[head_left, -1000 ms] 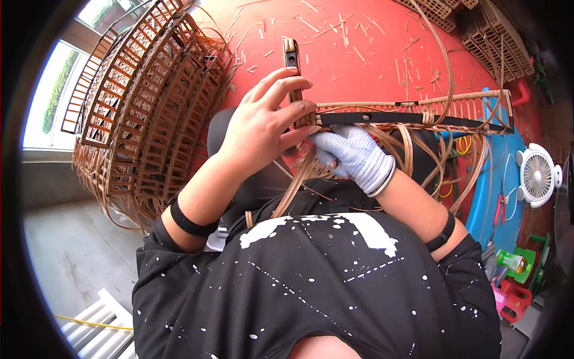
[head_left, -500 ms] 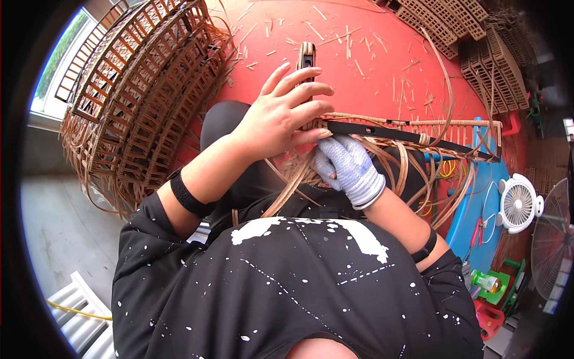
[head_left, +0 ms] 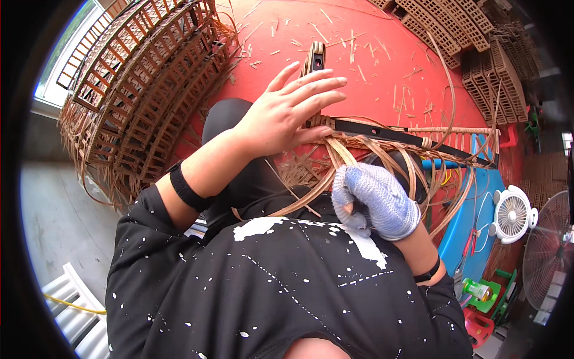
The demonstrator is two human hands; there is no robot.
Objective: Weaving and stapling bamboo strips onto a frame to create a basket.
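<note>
My left hand [head_left: 290,113], bare with fingers spread, presses flat on the corner of a partly woven rattan frame [head_left: 412,139] with a dark metal bar, resting over my knees. My right hand [head_left: 376,200], in a blue-grey knitted glove, is closed around a bundle of flat rattan strips [head_left: 311,197] and holds them close to my chest. The strips run from the gloved fist up to the frame corner under my left palm. An upright frame post [head_left: 314,57] sticks out beyond my left fingers.
Stacked woven rattan baskets [head_left: 143,84] fill the left. More woven panels [head_left: 472,42] lie at top right. Rattan scraps litter the red floor [head_left: 371,60]. A small white fan [head_left: 513,215], a blue sheet [head_left: 478,239] and a green bottle [head_left: 478,290] sit at right.
My gloved right hand has drawn the rattan strips down and back toward my chest, away from the frame. My left hand has flattened, fingers spreading over the frame corner.
</note>
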